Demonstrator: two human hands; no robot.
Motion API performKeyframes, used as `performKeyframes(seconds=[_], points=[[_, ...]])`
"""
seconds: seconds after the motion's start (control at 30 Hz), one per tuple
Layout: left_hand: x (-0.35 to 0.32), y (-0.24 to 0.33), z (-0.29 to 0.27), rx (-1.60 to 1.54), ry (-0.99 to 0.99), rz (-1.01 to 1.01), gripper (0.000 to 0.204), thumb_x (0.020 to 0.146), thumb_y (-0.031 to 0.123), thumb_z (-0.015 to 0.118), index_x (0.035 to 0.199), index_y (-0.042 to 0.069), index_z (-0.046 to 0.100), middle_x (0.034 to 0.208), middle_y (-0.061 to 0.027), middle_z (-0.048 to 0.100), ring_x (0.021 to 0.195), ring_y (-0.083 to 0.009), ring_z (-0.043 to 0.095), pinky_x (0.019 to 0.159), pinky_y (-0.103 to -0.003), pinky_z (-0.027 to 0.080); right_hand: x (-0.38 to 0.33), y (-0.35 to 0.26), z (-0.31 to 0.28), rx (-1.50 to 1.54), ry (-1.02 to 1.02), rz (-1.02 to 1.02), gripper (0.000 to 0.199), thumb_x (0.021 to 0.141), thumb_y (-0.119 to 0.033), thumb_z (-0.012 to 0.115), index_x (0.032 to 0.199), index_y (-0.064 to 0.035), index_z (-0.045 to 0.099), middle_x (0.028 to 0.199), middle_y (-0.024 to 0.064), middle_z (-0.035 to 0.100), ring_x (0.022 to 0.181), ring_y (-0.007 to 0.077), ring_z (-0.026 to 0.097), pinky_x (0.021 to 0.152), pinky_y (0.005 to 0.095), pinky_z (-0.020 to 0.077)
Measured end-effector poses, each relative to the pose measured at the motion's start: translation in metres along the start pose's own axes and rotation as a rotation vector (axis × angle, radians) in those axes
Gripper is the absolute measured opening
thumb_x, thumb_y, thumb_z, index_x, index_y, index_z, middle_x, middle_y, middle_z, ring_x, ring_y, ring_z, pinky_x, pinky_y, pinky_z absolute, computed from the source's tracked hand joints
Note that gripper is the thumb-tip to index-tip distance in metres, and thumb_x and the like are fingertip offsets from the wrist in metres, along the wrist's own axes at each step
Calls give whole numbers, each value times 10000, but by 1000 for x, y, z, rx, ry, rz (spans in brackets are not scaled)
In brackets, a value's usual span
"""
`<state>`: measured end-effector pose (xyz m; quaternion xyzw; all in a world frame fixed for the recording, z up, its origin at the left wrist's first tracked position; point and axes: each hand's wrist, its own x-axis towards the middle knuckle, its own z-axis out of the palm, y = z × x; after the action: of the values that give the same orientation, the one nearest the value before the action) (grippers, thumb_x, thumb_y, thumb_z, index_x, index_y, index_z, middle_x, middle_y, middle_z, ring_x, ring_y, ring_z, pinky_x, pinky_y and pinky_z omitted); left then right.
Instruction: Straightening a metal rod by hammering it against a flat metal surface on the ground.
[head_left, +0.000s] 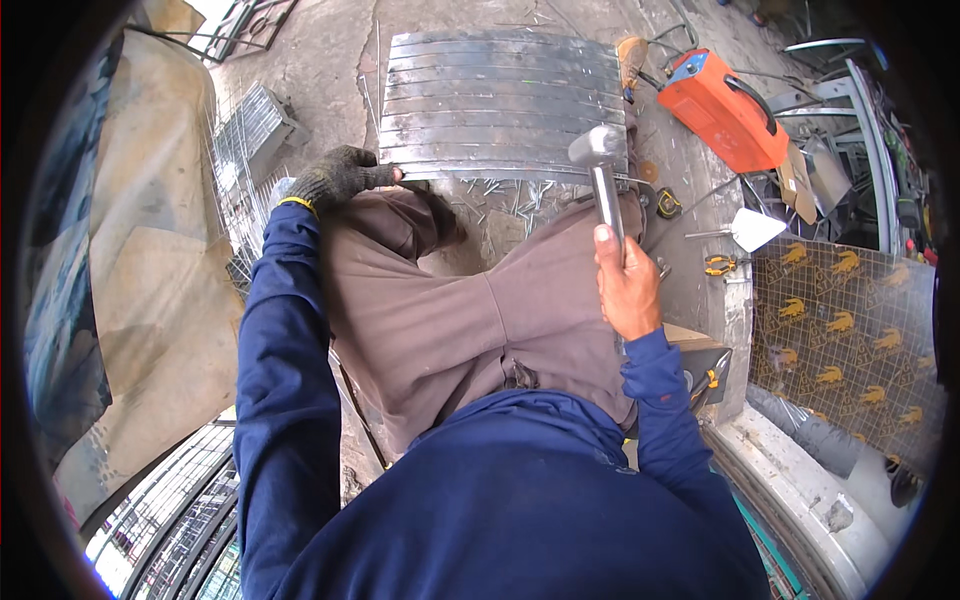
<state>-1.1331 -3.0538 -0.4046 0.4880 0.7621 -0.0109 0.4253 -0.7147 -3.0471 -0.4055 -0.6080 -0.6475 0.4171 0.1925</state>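
A hammer [606,200] with a shiny metal handle stands raised in my bare right hand [630,287], its head overlapping the near right part of a slatted metal panel [500,98]. The panel lies in front of my knees, made of several flat grey strips side by side. At its near left corner, my left hand [335,180] in a dark knitted glove is closed on the edge, a bare fingertip showing. My left wrist rests by my left knee. Which fingers go under the panel is hidden.
Short metal offcuts [500,200] litter the floor between my legs. To the right are an orange machine [722,110] with a black handle, a tape measure [668,203], pliers [720,265] and a patterned sheet [845,340]. A metal block [250,130] and wire mesh stand left.
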Motion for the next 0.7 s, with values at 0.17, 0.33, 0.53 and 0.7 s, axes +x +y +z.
performKeyframes(seconds=[0.17, 0.33, 0.53, 0.7], points=[[3, 0, 1, -30, 0, 5, 682, 861, 588, 725, 1203, -2, 706, 1121, -196, 730, 1083, -274, 669, 992, -383, 468, -5, -10, 3, 180, 25, 48, 623, 986, -583, 574, 777, 2, 524, 570, 127, 438, 541, 239, 419, 567, 402, 415], [9, -9, 3, 22, 30, 23, 659, 863, 578, 728, 1199, 12, 713, 1118, -190, 733, 1078, -274, 669, 989, -386, 472, 1, -18, 0, -67, -29, -21, 572, 996, -537, 590, 796, -4, 531, 555, 90, 429, 527, 191, 403, 541, 380, 404], [3, 1, 0, -3, 9, 25, 643, 857, 581, 734, 1200, 38, 720, 1129, -185, 733, 1090, -275, 667, 1005, -390, 464, -10, -28, 9, 158, 7, -45, 535, 1002, -522, 592, 789, -34, 542, 550, 41, 441, 504, 136, 420, 506, 335, 387], [6, -5, 0, -35, -20, 55, 645, 853, 567, 744, 1209, 30, 715, 1160, -193, 725, 1102, -281, 661, 1014, -391, 457, 5, -18, 21, -9, -63, -37, 545, 1006, -529, 584, 806, -22, 565, 545, 15, 461, 522, 102, 439, 512, 323, 395]])
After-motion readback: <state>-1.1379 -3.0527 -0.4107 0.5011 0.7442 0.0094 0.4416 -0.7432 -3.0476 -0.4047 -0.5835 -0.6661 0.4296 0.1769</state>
